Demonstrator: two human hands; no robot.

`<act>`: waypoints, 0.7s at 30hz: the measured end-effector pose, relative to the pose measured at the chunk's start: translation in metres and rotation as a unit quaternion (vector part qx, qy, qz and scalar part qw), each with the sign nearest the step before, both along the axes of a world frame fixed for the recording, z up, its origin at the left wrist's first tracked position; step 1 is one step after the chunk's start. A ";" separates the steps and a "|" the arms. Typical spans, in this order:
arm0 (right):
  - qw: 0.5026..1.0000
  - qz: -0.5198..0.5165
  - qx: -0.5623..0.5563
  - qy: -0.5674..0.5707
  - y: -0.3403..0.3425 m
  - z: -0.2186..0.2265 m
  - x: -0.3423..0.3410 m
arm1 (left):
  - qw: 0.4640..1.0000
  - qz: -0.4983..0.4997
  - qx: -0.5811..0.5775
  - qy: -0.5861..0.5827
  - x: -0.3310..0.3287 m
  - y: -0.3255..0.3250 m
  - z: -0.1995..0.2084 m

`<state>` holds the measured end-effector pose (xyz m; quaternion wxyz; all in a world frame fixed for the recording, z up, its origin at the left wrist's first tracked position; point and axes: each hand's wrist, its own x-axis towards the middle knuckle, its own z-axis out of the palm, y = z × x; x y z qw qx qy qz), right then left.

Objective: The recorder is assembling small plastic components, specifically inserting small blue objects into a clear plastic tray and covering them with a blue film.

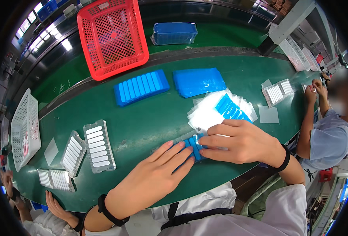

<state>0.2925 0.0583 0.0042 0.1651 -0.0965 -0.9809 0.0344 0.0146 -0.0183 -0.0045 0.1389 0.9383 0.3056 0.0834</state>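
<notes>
Near the table's front edge, a blue sheet with raised oblong strips (194,146) lies on a clear tray, mostly covered by my fingers. My left hand (154,179) rests on its left part, fingers stretched out and pressing flat. At the sheet's right side, my right hand (240,143) has its fingers bent and closed on the film's edge; the thumb's contact is partly hidden. Just beyond the right hand is a loose pile of white translucent sheets (205,112), with another blue strip sheet (231,108) on top.
Behind stand a stack of blue strip sheets (142,87), a blue film stack (199,82), a red basket (142,59) and a wrapped blue block (174,33). Clear trays of white strips (99,146) and a white basket (33,122) lie left. A co-worker (323,129) sits at right; another person's hand (58,206) shows lower left.
</notes>
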 end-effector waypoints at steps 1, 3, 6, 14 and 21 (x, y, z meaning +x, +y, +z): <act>1.000 0.000 0.005 -0.003 0.000 0.000 0.000 | 1.000 -0.005 0.002 0.011 0.000 0.000 0.002; 1.000 -0.006 0.012 -0.008 0.001 -0.001 0.001 | 1.000 -0.012 0.005 0.020 0.001 0.001 0.001; 1.000 -0.014 0.021 -0.014 0.001 0.000 0.001 | 1.000 0.008 -0.025 0.003 0.003 -0.001 0.000; 0.999 -0.023 0.022 -0.019 -0.001 0.001 0.003 | 0.998 0.038 -0.052 -0.007 0.008 -0.005 0.002; 0.999 -0.028 0.020 -0.001 0.000 -0.001 0.002 | 0.998 0.049 -0.050 -0.003 0.011 -0.005 0.002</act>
